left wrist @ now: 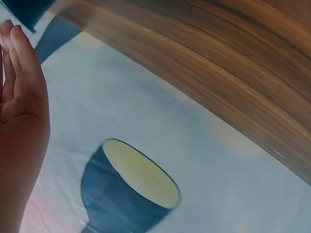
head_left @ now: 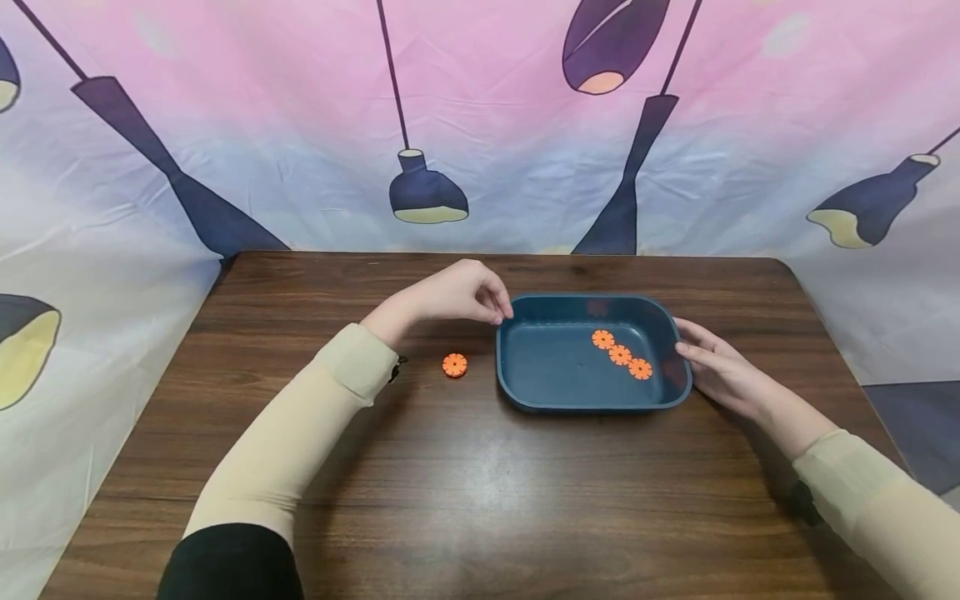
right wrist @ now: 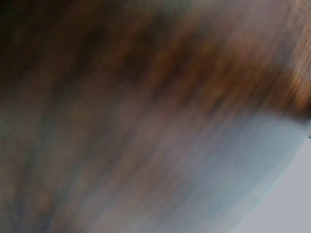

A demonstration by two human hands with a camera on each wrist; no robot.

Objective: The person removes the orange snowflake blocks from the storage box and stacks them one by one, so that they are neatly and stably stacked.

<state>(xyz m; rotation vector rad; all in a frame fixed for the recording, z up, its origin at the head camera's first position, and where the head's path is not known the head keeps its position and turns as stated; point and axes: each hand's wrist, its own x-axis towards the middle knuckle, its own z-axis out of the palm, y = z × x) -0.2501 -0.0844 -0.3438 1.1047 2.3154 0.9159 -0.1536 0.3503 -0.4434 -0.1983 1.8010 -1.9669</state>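
Observation:
A dark blue plastic tray (head_left: 570, 408) with rounded corners stands on the brown wooden table. My left hand (head_left: 468, 293) is at its far left corner, fingers bent down, fingertips and thumb pinching the rim. In the left wrist view, part of that hand (left wrist: 22, 92) shows beside a tray corner (left wrist: 24, 12). At the right end, my right hand (head_left: 723, 371) grips the tray wall, thumb on the rim and fingers outside. Three orange notched discs (head_left: 620, 355) lie in a slanting row inside the tray. Another orange notched disc (head_left: 454, 365) rests on the table, left of the tray.
The wooden table (head_left: 465, 500) has a far edge against a cloth backdrop (head_left: 322, 167) printed with hanging lamps. Motion blur covers the right wrist view, where only brown and grey patches show.

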